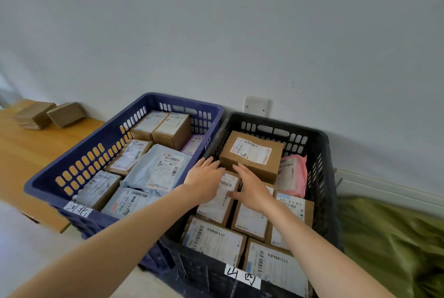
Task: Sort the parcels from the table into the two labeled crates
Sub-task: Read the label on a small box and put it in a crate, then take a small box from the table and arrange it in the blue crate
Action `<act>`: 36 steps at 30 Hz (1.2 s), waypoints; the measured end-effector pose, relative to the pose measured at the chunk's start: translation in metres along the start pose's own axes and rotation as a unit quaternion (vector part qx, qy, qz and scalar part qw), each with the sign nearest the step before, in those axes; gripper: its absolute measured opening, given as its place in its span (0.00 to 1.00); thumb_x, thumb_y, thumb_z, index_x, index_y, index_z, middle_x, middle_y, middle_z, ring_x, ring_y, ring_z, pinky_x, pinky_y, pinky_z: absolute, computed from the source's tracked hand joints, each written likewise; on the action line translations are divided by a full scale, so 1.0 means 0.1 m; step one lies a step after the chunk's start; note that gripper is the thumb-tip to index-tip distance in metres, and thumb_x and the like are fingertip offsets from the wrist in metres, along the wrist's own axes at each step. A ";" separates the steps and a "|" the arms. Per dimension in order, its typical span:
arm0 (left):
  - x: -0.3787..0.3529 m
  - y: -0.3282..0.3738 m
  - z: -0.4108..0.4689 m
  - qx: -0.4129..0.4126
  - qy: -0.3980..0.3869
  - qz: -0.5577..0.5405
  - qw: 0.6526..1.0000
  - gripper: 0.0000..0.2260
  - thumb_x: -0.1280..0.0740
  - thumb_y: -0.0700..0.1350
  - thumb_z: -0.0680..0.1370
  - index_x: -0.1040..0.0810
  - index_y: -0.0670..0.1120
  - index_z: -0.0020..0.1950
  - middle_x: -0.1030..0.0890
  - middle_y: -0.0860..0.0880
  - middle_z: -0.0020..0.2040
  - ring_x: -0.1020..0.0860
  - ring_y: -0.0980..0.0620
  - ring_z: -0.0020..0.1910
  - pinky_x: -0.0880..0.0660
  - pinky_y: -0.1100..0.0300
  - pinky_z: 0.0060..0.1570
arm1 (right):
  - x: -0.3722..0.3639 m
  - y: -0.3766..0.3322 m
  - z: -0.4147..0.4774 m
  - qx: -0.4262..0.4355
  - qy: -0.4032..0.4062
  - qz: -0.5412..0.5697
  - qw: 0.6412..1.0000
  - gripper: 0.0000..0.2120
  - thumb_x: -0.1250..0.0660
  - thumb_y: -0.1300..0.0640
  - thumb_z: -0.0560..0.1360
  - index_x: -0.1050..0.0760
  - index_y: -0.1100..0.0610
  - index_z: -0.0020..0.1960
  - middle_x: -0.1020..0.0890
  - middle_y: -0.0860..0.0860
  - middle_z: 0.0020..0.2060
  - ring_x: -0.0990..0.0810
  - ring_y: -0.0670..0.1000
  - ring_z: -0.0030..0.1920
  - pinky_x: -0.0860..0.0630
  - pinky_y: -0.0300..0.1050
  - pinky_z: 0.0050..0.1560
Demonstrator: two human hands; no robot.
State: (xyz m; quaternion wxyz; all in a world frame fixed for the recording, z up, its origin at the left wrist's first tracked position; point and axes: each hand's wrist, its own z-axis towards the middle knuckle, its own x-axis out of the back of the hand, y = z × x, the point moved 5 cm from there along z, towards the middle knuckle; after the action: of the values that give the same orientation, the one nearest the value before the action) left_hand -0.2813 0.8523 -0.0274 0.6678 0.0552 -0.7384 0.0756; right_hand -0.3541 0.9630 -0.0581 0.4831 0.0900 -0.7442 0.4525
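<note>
Over at the far end of the black crate (322, 177), the cardboard box (252, 156) sits on top of other parcels, label up. Its long axis runs left-right across the crate, a bit skewed. Left hand (204, 177) and right hand (252, 192) are both flat at its near edge, fingers straight, holding nothing. I'd nudge it square and level, gently, both hands together.

Parcel labels (212, 241) print too small for me to read | left grip (204, 178) and right grip (252, 189) partly hide boxes (216, 206) beneath | black crate (322, 153) front cut off | bench (24, 153) cartons (36, 115) blurred
</note>
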 end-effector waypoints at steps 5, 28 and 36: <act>0.41 -0.28 -0.23 0.056 0.112 -0.092 0.988 0.25 0.38 0.43 0.81 0.39 0.50 0.77 0.40 0.48 0.77 0.46 0.48 0.77 0.48 0.53 0.74 | 0.08 -0.45 0.13 0.065 0.042 0.008 0.997 0.36 0.32 0.51 0.77 0.48 0.49 0.79 0.45 0.47 0.78 0.47 0.49 0.78 0.45 0.49 0.75; 0.34 -4.16 -1.76 0.237 0.158 -0.141 0.948 0.23 0.42 0.45 0.82 0.42 0.51 0.77 0.41 0.50 0.78 0.43 0.49 0.76 0.39 0.54 0.71 | -1.66 -3.89 1.78 0.201 -0.018 -0.012 0.979 0.30 0.39 0.48 0.81 0.46 0.52 0.78 0.42 0.48 0.77 0.43 0.49 0.76 0.39 0.47 0.72; 0.07 -5.56 -2.17 0.264 0.135 -0.143 0.944 0.23 0.42 0.45 0.83 0.42 0.51 0.77 0.41 0.51 0.78 0.42 0.50 0.76 0.32 0.54 0.66 | -2.43 -4.90 2.33 0.200 -0.028 -0.020 0.979 0.30 0.40 0.46 0.81 0.45 0.54 0.78 0.40 0.49 0.76 0.40 0.50 0.75 0.36 0.47 0.70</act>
State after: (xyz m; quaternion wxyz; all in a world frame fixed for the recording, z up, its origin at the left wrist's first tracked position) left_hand 0.0313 0.3463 0.0211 0.7266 0.3238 -0.5792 0.1784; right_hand -0.0977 0.4310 0.0060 0.4432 0.2123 -0.6499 0.5797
